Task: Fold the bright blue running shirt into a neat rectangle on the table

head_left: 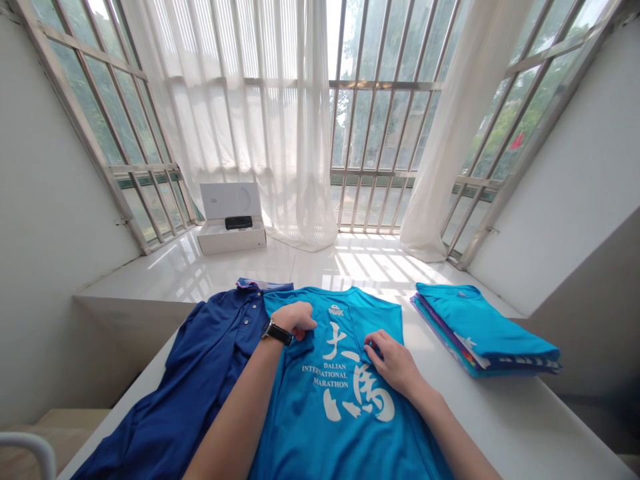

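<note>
A bright blue T-shirt (320,427) with white "Dalian International Marathon" lettering lies spread on the white table in front of me. My left hand (296,319), with a black-strapped watch on the wrist, is closed on fabric near the shirt's left shoulder; its fingertips are partly hidden. On the right side, my right hand (393,360) has its fingers curled and pinches the shirt beside the lettering. Both sleeves appear folded inward over the shirt's body. A navy polo shirt (200,373) lies flat to the left, its edge meeting the T-shirt.
At the right sits a stack of folded shirts (480,327), a blue one on top. An open white box (233,241) holding a black device (239,223) stands on the sill by the sheer curtain (300,147). Metal-barred windows (385,127) line the back.
</note>
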Available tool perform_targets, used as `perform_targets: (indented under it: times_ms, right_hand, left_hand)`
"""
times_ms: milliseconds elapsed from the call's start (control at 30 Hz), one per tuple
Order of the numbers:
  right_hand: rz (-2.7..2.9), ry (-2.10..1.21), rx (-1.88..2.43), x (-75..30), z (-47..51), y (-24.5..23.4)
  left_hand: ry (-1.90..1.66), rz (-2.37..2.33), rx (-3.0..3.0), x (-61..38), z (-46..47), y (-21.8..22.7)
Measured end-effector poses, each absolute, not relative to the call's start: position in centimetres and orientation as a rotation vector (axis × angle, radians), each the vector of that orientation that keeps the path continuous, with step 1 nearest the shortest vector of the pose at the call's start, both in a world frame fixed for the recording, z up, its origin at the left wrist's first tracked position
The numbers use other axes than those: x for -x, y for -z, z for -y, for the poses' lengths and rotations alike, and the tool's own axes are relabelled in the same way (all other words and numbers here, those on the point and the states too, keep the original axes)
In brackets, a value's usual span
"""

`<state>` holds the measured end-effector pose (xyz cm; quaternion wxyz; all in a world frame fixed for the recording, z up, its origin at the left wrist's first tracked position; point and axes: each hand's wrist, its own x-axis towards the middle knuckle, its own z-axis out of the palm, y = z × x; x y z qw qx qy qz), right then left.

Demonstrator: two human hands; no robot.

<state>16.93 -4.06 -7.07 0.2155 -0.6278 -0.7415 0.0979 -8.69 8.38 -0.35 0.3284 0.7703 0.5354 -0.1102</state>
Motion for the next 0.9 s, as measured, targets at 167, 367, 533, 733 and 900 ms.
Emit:
perform_targets:
  times_ms: [167, 367, 533, 733, 900]
  right_hand:
    - [2.047, -0.258, 1.729, -16.96, 4.12, 7.07]
    - [2.038, -0.259, 1.724, -16.92, 4.11, 6.99]
    - [2.041, -0.255, 1.721, -16.93, 4.09, 7.05]
    - [2.052, -0.249, 1.726, -16.95, 4.13, 7.12]
    - [2.04, -0.259, 1.714, -16.93, 4.19, 6.98]
  left_hand:
    - [0.302, -1.406, -2.008, 8.62, -8.32, 0.55]
    - [0.291, -1.43, -2.006, 8.48, -7.91, 0.15]
    - [0.266, -1.465, -2.03, 8.15, -7.74, 0.05]
    - [0.251, -1.418, -2.055, 8.4, -8.26, 0.63]
    - [0.227, -1.357, -2.039, 9.02, -8.57, 0.48]
